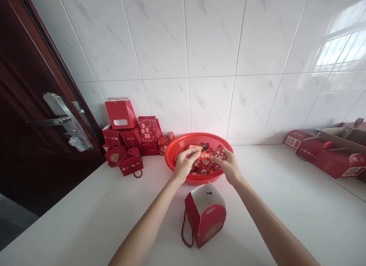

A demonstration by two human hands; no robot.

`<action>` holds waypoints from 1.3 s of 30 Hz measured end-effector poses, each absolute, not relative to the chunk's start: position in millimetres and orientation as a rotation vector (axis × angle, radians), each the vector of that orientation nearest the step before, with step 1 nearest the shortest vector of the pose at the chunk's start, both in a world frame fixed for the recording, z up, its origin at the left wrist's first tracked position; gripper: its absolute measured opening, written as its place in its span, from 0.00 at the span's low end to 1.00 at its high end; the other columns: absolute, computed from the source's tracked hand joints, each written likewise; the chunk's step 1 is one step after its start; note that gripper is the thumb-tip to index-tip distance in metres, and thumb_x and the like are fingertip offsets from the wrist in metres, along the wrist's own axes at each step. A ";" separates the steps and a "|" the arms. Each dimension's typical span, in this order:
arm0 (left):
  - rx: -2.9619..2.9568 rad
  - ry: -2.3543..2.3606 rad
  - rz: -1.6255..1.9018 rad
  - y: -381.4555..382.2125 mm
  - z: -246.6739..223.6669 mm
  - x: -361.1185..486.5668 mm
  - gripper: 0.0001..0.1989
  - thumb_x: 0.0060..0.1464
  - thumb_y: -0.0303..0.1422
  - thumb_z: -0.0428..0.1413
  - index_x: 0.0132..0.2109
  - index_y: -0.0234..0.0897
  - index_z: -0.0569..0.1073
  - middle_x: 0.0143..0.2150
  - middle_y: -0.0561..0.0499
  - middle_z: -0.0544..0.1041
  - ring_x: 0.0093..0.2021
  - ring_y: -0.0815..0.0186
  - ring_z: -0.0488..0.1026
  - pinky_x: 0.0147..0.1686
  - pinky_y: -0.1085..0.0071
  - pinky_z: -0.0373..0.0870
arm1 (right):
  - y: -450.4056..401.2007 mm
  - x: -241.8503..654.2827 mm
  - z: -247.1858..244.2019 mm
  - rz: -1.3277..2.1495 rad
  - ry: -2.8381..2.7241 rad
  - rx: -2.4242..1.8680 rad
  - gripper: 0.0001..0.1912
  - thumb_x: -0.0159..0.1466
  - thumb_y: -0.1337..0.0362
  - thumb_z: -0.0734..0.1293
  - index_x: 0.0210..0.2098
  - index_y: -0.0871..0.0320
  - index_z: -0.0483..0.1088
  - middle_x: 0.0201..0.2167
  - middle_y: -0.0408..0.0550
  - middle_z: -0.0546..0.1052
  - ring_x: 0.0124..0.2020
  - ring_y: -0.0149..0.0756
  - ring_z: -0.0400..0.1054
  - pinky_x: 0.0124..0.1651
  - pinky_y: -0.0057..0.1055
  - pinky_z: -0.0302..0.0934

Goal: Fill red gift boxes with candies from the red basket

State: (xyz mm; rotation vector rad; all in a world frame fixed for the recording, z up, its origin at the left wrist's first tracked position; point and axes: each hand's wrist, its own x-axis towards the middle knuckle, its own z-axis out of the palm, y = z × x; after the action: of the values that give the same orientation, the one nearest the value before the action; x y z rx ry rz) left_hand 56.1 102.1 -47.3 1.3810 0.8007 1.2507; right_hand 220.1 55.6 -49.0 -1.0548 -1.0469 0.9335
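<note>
Over a red plastic basket [174, 144], my left hand [185, 163] and my right hand [229, 166] pinch the two ends of a small orange-red wrapped candy [204, 156]. Gold characters are printed on its wrapper. Many wrapped candies [204, 169] in red fill the basket below my fingers. Just in front of the basket stands a red gift box [210, 224] with its top flaps apart and its white inside showing. A dark red cord handle [184, 235] hangs down its left side.
Several red gift boxes [130, 161] are stacked at the back left, beside a dark door [37, 87] with a metal handle. More red boxes [328, 157] and a brown carton [334, 136] stand at the right. A white tiled wall [211, 98] backs the white tabletop [128, 205].
</note>
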 end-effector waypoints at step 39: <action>1.591 0.824 1.141 103.8 -52.0 54.6 0.15 0.44 0.41 0.67 0.36 0.36 0.81 0.34 0.48 0.82 0.39 0.58 0.77 0.41 0.65 0.72 | 58.5 211.3 -58.8 0.666 -1.212 -1.139 0.13 0.52 0.54 0.73 0.29 0.55 0.71 0.26 0.46 0.78 0.27 0.39 0.70 0.30 0.34 0.65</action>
State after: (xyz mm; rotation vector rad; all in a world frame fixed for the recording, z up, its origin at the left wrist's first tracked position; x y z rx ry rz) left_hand 54.6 103.8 -52.0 1.5909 0.8244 1.1411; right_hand 211.3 58.5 -58.8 -1.1390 -1.2121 0.6662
